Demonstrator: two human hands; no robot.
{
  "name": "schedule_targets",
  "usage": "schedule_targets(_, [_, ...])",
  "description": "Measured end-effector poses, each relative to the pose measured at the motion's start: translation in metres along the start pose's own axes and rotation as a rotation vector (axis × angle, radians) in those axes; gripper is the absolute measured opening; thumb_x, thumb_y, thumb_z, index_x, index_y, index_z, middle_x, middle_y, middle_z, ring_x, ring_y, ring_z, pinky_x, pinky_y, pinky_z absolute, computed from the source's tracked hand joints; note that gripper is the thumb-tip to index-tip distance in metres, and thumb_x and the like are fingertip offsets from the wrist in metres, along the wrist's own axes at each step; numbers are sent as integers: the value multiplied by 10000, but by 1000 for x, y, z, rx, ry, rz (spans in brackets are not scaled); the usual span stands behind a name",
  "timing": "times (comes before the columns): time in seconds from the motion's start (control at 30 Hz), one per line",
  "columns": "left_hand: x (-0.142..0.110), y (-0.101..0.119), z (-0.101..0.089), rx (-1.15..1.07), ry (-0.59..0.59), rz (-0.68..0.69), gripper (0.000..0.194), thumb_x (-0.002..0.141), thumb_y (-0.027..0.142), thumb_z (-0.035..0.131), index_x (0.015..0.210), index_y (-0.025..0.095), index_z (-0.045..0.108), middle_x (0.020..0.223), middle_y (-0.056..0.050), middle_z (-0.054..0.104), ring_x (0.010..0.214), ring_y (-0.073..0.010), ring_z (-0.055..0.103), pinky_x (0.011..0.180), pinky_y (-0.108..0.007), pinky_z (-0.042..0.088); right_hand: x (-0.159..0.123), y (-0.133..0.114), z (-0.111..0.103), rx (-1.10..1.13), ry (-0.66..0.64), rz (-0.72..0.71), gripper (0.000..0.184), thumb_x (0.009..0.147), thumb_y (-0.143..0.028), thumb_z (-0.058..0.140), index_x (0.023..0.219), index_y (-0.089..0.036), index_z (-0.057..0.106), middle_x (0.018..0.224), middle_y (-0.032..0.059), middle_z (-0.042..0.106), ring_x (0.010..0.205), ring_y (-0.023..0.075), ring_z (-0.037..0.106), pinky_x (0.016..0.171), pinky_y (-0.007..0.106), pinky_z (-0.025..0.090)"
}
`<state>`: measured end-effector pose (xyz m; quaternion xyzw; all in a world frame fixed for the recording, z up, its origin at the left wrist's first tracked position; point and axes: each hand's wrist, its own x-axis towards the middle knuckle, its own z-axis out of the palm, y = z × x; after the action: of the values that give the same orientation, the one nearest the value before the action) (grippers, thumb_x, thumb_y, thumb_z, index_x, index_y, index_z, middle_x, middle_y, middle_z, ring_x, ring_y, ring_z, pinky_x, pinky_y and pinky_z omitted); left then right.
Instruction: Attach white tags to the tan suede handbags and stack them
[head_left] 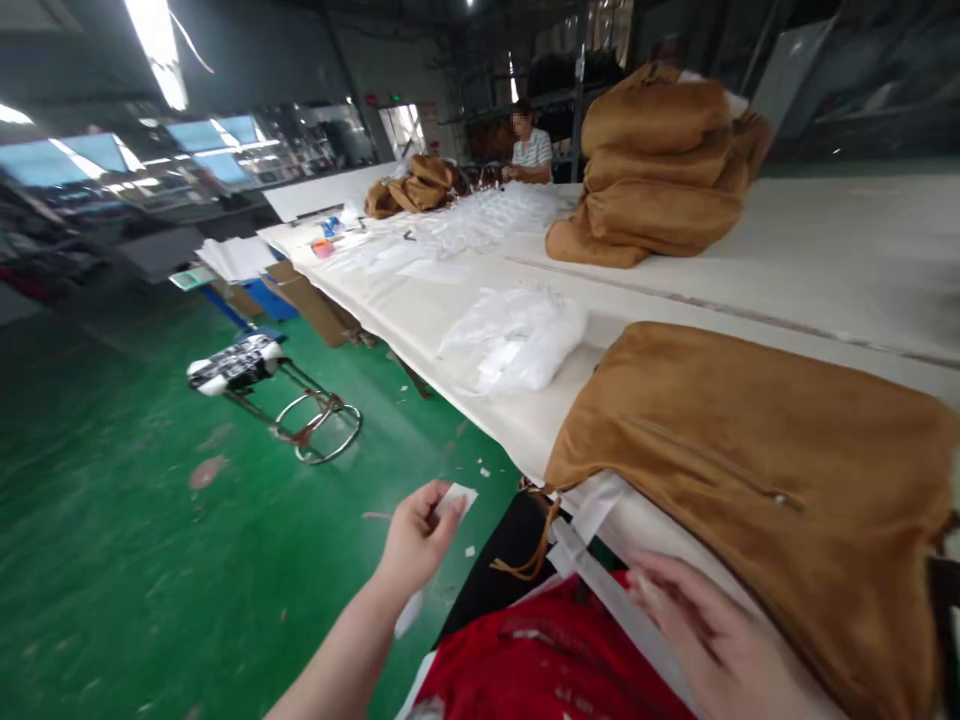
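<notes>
Gripping with left hand (417,537) a small white slip (460,495), pinched between thumb and fingers, jutting past the thumb over the green floor (187,570), apart from the brown bag (727,410) on the worktop (840,245). Holding the right hand (701,615) by a white strip (606,588) near the bag's edge; too blurred to tell whether gripping it. Apparently handling slip and strip; likely calling next for a steady pinch.
</notes>
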<state>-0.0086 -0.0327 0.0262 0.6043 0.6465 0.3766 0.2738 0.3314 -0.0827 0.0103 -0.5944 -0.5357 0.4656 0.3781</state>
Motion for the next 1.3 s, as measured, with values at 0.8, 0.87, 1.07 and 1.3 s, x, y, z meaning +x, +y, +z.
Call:
schedule_targets(0.8, [9,-13,10,-74,-483,41,370,889,475,588,782,135,687,691,-35,649,626,-122,550,593,-213,402,60,-20,95,639,-487,225,275,761,-434,771,909,-206,734,755,14,660,610,99,550,597,233,458])
schedule_targets(0.87, [9,-12,8,-104,-543,35,400,894,494,573,800,125,696,718,-51,666,642,-131,575,604,-217,417,61,-23,94,680,-361,188,259,802,-446,731,916,-214,713,780,17,668,626,108,572,602,234,480])
schedule_targets(1.07, [7,-11,3,-164,-781,-36,403,890,501,575,902,124,714,780,-76,707,683,-145,614,628,-213,458,68,-23,96,615,7,200,335,736,-485,778,899,-206,689,744,22,688,595,120,601,574,223,525])
schedule_targets(1.3, [8,-9,-1,-136,-810,-66,390,895,492,567,917,135,722,811,-82,716,716,-156,630,651,-217,472,72,-22,96,553,78,226,368,724,-504,781,883,-189,679,667,28,692,563,135,619,534,217,539])
